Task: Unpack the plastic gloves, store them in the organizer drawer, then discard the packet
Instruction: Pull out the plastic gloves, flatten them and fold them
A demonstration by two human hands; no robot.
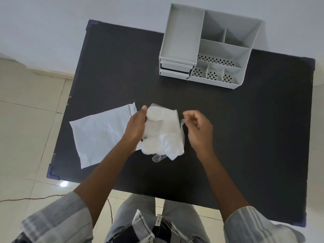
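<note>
A bunch of translucent plastic gloves is held above the middle of the black table. My left hand grips the bunch along its left side, thumb on top. My right hand sits at the bunch's right edge, fingers curled and pinching a thin strip of glove film. The white packet lies flat on the table to the left, its torn mouth toward the gloves. The grey organizer stands at the far right; its two small drawers face me, slightly pulled out.
The organizer's open top has several compartments with nothing visible inside. Pale tiled floor surrounds the table, with a thin cable on it at the lower left. My legs and checked shirt are at the near table edge.
</note>
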